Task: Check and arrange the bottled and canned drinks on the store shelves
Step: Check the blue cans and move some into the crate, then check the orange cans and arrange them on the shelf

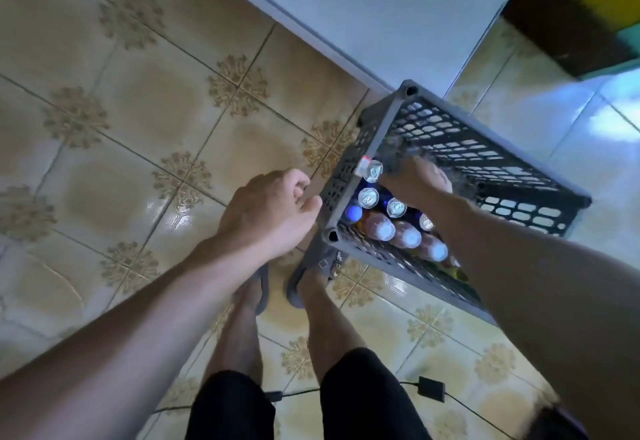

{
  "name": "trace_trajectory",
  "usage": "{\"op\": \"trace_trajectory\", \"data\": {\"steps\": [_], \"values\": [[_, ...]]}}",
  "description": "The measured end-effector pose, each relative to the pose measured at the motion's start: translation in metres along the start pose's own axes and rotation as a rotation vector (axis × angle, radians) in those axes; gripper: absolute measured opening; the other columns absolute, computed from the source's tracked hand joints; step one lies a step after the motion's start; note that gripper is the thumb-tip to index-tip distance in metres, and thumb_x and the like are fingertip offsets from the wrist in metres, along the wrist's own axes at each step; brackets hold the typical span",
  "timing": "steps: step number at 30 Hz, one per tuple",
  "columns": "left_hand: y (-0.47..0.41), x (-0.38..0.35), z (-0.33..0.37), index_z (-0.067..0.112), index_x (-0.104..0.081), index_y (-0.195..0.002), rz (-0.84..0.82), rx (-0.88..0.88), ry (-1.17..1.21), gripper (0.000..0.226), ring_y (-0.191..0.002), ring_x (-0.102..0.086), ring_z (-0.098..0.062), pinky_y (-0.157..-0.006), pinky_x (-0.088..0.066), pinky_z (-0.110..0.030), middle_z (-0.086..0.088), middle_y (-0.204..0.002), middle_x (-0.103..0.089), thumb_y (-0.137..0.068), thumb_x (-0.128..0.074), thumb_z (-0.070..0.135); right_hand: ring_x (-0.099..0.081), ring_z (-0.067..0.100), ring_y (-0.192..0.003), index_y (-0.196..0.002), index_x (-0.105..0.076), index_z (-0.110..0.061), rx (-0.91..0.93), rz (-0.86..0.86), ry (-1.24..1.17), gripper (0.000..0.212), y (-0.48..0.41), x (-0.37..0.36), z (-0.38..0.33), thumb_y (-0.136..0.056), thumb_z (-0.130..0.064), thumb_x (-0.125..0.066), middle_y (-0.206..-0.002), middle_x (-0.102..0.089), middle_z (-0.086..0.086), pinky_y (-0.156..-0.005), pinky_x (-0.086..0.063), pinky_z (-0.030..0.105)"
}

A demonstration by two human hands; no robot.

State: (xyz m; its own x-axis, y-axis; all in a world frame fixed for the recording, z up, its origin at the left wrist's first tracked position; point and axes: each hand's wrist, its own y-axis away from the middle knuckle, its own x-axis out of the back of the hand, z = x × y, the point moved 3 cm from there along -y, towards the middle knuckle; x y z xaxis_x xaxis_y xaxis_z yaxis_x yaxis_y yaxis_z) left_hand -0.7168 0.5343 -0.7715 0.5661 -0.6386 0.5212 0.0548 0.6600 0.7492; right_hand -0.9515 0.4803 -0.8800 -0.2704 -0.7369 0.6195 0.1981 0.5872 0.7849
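Right hand point(415, 181) is down inside the grey crate point(485, 138), fingers blurred among the cans point(367, 197); whether it is gripping anything, can't tell. Left hand point(273, 211) hovers just outside the crate's left rim, fingers loosely curled, holding nothing. The crate sits on the tiled floor point(138, 128), its long side running off to the right. Cans and white-capped bottles point(384, 230) stand upright, tops up.

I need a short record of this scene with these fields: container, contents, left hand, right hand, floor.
container: grey perforated crate
contents: cans with silver tops on the left side; bottles with white caps along the near wall
left hand: outside the crate, beside its left wall, fingers loosely curled, holds nothing
right hand: inside the crate, among the cans; grip is blurred, cannot tell
floor: beige patterned tiles
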Motion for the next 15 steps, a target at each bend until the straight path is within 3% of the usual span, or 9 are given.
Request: {"op": "trace_trajectory", "data": {"steps": [3,7,12,15], "values": [[0.057,0.056,0.015,0.028,-0.050,-0.134,0.067,-0.023,-0.001,0.040,-0.092,-0.058,-0.010,-0.075,-0.044,-0.026,0.013,-0.125,-0.060,-0.099,-0.051,0.047,-0.058,0.016,-0.067,-0.099,-0.060,-0.018,0.093,0.017,0.055,0.022,0.071,0.055,-0.034,-0.092,-0.039,-0.055,-0.080,-0.063,-0.001,-0.056,-0.041,0.026],[0.136,0.139,0.027,0.027,-0.049,-0.136,0.198,-0.074,0.017,0.040,-0.090,-0.059,-0.006,-0.062,-0.037,-0.013,0.012,-0.123,-0.060,-0.101,-0.050,0.046,-0.054,0.019,-0.082,-0.120,-0.058,-0.018,0.234,0.087,0.053,0.030,0.178,0.136,-0.104,-0.099,-0.039,-0.053,-0.095,-0.062,0.001,-0.073,-0.040,0.028],[0.224,0.227,0.015,0.030,-0.048,-0.138,0.295,-0.073,0.198,0.042,-0.091,-0.059,-0.004,-0.070,-0.045,-0.021,0.015,-0.123,-0.058,-0.100,-0.050,0.048,-0.059,0.024,-0.116,-0.142,-0.049,-0.023,0.360,0.178,-0.063,0.049,0.293,0.212,-0.191,-0.098,-0.043,-0.054,-0.131,-0.064,0.001,-0.085,-0.040,0.029],[0.268,0.271,0.004,0.033,-0.049,-0.137,0.326,-0.072,0.440,0.043,-0.087,-0.052,0.001,-0.068,-0.038,-0.019,0.013,-0.125,-0.058,-0.099,-0.052,0.051,-0.059,0.023,-0.118,-0.142,-0.049,-0.025,0.398,0.251,-0.155,0.053,0.356,0.248,-0.234,-0.096,-0.052,-0.056,-0.131,-0.064,-0.002,-0.090,-0.041,0.031]]}}
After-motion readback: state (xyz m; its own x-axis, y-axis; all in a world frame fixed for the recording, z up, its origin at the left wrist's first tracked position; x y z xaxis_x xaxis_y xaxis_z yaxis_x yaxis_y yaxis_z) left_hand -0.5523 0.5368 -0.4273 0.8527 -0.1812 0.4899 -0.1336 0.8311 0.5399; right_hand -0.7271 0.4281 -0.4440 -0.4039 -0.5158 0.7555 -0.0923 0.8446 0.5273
